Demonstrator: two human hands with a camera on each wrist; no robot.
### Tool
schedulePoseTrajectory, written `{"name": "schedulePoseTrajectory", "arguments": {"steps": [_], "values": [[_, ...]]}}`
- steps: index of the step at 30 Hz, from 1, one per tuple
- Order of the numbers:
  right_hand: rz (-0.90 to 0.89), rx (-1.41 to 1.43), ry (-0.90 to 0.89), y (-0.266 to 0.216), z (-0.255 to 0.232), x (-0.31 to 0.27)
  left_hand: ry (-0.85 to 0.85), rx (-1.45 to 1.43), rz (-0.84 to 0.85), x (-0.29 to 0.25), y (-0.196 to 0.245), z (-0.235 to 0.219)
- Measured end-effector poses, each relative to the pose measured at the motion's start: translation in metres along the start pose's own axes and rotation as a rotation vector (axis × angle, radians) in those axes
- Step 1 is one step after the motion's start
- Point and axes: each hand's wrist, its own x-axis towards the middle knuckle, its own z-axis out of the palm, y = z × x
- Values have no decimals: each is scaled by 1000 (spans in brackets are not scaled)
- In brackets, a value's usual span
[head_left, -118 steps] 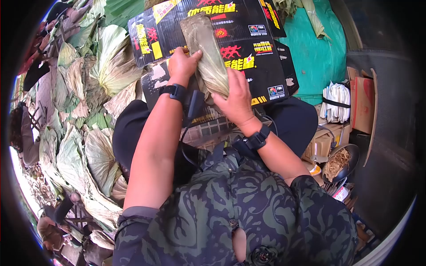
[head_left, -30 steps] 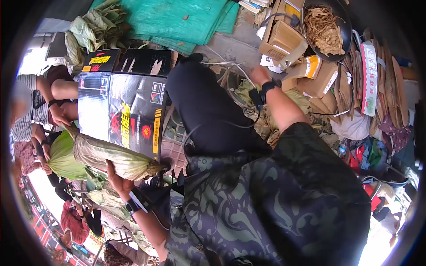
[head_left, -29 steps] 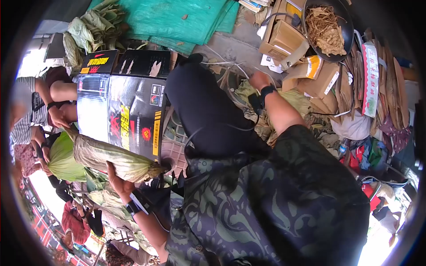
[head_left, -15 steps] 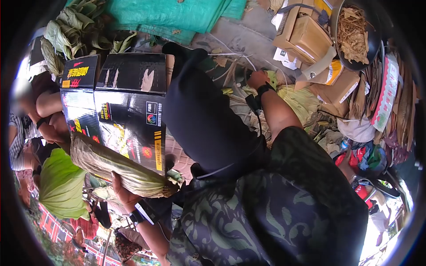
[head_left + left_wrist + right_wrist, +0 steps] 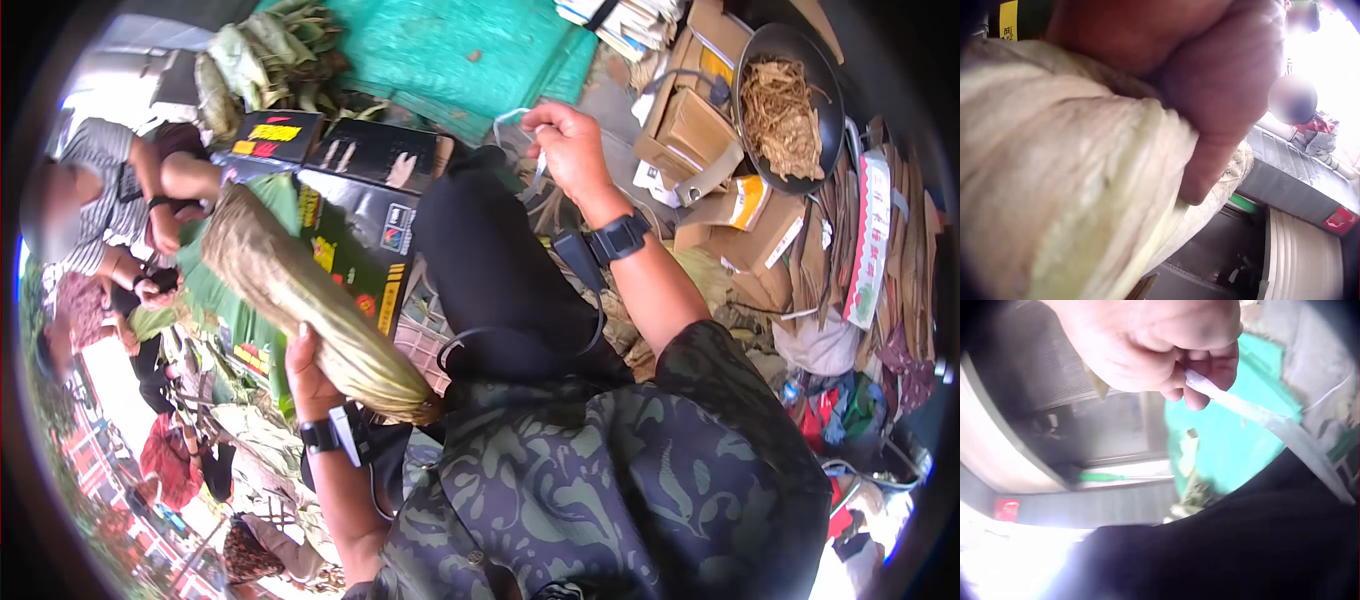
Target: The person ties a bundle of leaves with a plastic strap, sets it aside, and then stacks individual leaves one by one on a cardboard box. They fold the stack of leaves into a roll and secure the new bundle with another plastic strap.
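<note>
A long bundle of folded dried leaves (image 5: 310, 300) lies slantwise in the left hand (image 5: 312, 372), which grips it from below near its middle. In the left wrist view the bundle (image 5: 1072, 169) fills the lower left, with the fingers of the left hand (image 5: 1210, 81) pressed round its side. To the right, above the dark-trousered knee, the right hand (image 5: 572, 150) is raised with curled fingers. It pinches a whitish plastic strip (image 5: 1254, 412), seen in the right wrist view, where the strip hangs from the right hand (image 5: 1166, 344) toward the lower right.
A flattened black carton (image 5: 370, 225) lies beyond the bundle, partly covered by a green leaf (image 5: 215, 290). A green tarp (image 5: 470, 60) is behind. A pan of brown strips (image 5: 785, 120) and small cardboard boxes (image 5: 690, 130) stand right. Other people sit at the left.
The right hand has risen from beside the knee, now holding the whitish strip. The left hand keeps its grip on the bundle. A green leaf now lies over the carton's left part.
</note>
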Motion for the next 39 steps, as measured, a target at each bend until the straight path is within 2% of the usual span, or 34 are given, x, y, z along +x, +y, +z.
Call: {"name": "schedulePoseTrajectory", "arguments": {"steps": [2, 5, 7, 8, 10, 11, 12, 14, 17, 21, 25, 29, 31, 33, 35, 37, 39], "values": [[-80, 111, -316, -48, 21, -28, -100, -45, 6, -2, -2, 19], [-240, 34, -808, -78, 50, -72, -294, -96, -22, -4, -4, 33], [-351, -47, -1007, -83, 68, -98, -287, -60, 40, -9, -9, 37], [-551, 9, -1003, -69, 81, -107, -295, -74, 71, -15, -10, 37], [-503, -96, -1093, -72, 88, -122, -366, -164, 152, -25, -6, 46], [-453, -194, -1148, -75, 84, -126, -356, -171, 177, -31, -6, 36], [-461, -197, -1171, -73, 83, -128, -295, -223, 175, -36, -7, 20], [-467, -245, -1096, -69, 82, -130, -182, -269, 167, -45, -7, -6], [-352, -250, -1084, -73, 93, -132, 44, -24, 243, -51, 1, -33], [-350, -313, -1079, -58, 120, -137, 240, 127, 264, -49, -7, -50], [-328, -391, -1180, -37, 159, -156, 318, 292, 298, -36, -23, -81], [-439, -459, -1168, -18, 191, -177, 406, 293, 341, -22, -44, -107], [-399, -493, -1170, -17, 203, -184, 522, 370, 380, -18, -49, -113], [-434, -507, -1137, -13, 213, -188, 534, 310, 403, -12, -55, -126], [-426, -490, -1142, -10, 221, -190, 666, 510, 544, -4, -64, -145], [-362, -459, -1148, -9, 228, -189, 689, 502, 496, -9, -62, -144], [-326, -474, -1152, -10, 237, -191, 988, 1022, 551, -16, -54, -128]]}}
